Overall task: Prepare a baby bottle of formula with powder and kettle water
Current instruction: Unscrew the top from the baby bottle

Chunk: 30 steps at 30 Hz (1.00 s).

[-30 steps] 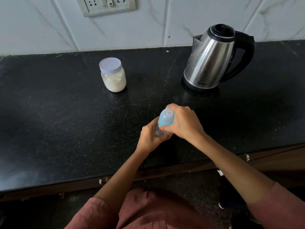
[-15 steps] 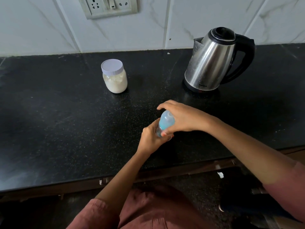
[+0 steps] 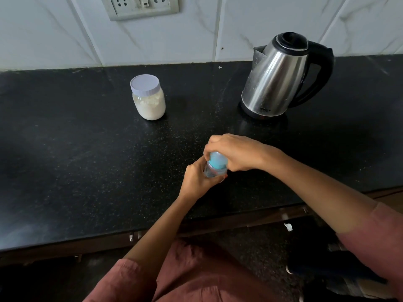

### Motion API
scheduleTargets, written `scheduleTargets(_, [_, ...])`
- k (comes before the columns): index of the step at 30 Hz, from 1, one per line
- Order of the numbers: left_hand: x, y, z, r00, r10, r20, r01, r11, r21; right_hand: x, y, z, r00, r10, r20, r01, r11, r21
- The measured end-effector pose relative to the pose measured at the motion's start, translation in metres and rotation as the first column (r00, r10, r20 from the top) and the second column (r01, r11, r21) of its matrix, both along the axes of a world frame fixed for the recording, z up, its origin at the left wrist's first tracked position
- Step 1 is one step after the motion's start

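Observation:
A small clear baby bottle [image 3: 212, 171] with a blue cap [image 3: 217, 160] stands on the black counter [image 3: 87, 171] near its front edge. My left hand [image 3: 196, 182] wraps around the bottle's body from the left. My right hand [image 3: 235, 152] is closed over the blue cap from above and the right. A glass jar of white powder [image 3: 149, 105] with a pale lid [image 3: 145, 85] stands at the back, left of centre. The steel kettle [image 3: 277, 77] with a black handle [image 3: 320, 77] sits on its base at the back right.
A white tiled wall [image 3: 218, 29] runs behind the counter, with a socket panel [image 3: 141, 6] up top. Below the counter's front edge are dark drawers with small handles [image 3: 134, 236]. Dark floor lies below at the right.
My right hand has turned on the blue cap, fingers shifting from a loose spread to a closed grip. The bottle stays in place in my left hand. The view has shifted slightly.

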<state>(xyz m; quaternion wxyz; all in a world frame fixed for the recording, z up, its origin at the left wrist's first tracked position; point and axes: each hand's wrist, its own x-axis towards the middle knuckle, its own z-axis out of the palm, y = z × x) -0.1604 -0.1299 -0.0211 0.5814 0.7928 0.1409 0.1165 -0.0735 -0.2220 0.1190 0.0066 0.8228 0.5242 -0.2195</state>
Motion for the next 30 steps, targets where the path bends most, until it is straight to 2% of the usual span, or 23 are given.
scheduleTargets(3, [0.0,0.0,0.001,1.0,0.002,-0.001,-0.002,1.0,0.002,0.003,-0.002,0.0,0.998,0.008,-0.059,-0.008,1.0,-0.008])
scheduleTargets(5, [0.0,0.0,0.001,1.0,-0.01,0.006,0.009,1.0,0.004,0.002,-0.002,-0.001,0.995,-0.087,-0.057,0.089,0.995,0.047])
scheduleTargets(9, [-0.001,-0.001,0.002,1.0,-0.007,0.006,0.007,1.0,-0.003,-0.002,-0.004,0.002,0.952,-0.302,0.049,0.292,0.944,0.152])
scheduleTargets(11, [-0.001,-0.001,0.002,1.0,-0.012,0.004,0.012,1.0,-0.008,-0.005,-0.005,0.004,0.956,-0.289,0.041,0.279,0.947,0.157])
scheduleTargets(17, [-0.001,0.0,-0.001,1.0,0.0,-0.012,0.0,1.0,0.006,-0.005,-0.007,0.011,0.989,-0.117,-0.088,0.127,0.985,0.12])
scheduleTargets(21, [-0.001,-0.001,-0.001,1.0,0.007,-0.016,-0.007,1.0,-0.01,-0.002,-0.008,0.007,0.973,-0.135,-0.188,0.162,0.977,0.137])
scheduleTargets(23, [-0.002,-0.001,0.0,1.0,0.005,-0.01,-0.005,1.0,-0.009,-0.003,-0.008,0.006,0.96,-0.241,-0.14,0.265,0.944,0.195])
scheduleTargets(26, [-0.001,-0.002,0.001,1.0,0.002,-0.006,-0.002,1.0,0.004,-0.005,-0.007,0.006,0.941,-0.332,0.072,0.312,0.929,0.201])
scheduleTargets(28, [-0.001,-0.002,0.0,1.0,0.001,0.002,-0.001,1.0,0.005,-0.008,-0.006,0.006,0.945,-0.313,0.098,0.291,0.938,0.19])
scheduleTargets(30, [-0.001,-0.002,0.0,1.0,-0.002,0.007,0.002,1.0,0.004,-0.009,-0.006,0.01,0.962,-0.268,0.052,0.254,0.949,0.189])
